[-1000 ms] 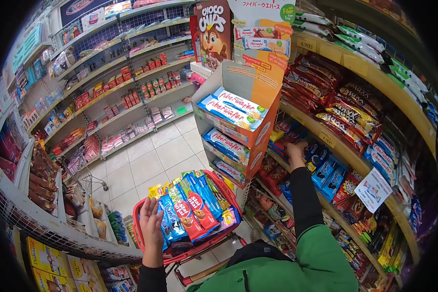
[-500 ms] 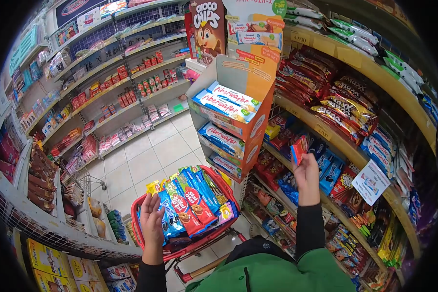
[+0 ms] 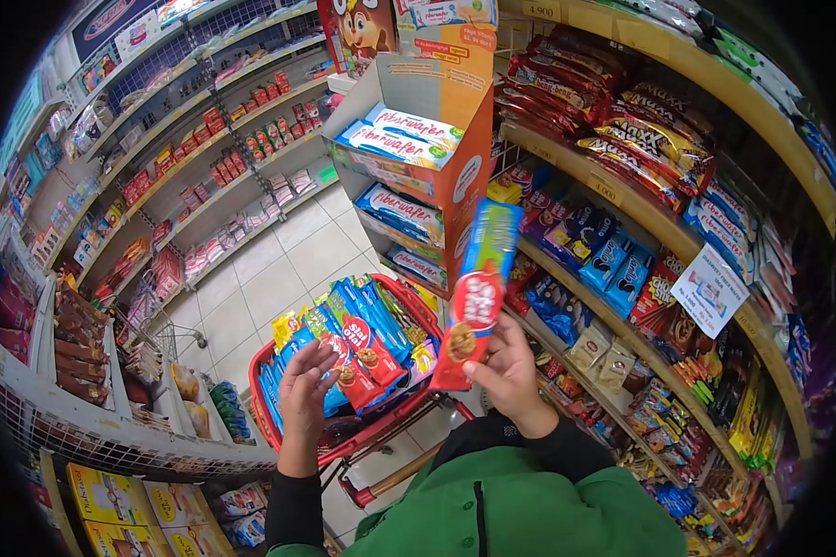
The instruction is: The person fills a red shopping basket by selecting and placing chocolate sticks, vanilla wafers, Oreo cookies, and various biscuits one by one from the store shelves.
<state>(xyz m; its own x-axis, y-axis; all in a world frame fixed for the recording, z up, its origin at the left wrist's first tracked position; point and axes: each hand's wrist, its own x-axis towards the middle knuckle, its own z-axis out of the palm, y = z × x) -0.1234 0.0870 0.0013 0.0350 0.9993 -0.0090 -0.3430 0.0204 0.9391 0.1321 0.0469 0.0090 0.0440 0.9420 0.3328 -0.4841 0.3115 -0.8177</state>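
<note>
A long red, blue and green Slai O'lai biscuit pack [image 3: 475, 306] stands nearly upright in my right hand [image 3: 514, 371], gripped near its lower end. Held to the right of the red shopping cart basket [image 3: 261, 408], it hides part of the display stand. My left hand [image 3: 306, 385] hovers over the basket's left side with its fingers apart and nothing in them. In the basket lie several snack packs, among them red Slai O'lai packs [image 3: 373, 362], blue packs [image 3: 297, 351] and a yellow pack [image 3: 288, 325].
A cardboard Fiberwafer display stand [image 3: 409, 186] rises beyond the basket. Along my right run shelves of snacks with a hanging price sign [image 3: 711, 290]. A wire-fronted shelf [image 3: 149, 432] curves along my left. Tiled floor [image 3: 316, 246] shows ahead, with another cart [image 3: 176, 334] at left.
My right hand has drawn back from the right shelf towards the basket, bringing the biscuit pack with it. My left hand has shifted slightly right over the basket. The view has turned a little.
</note>
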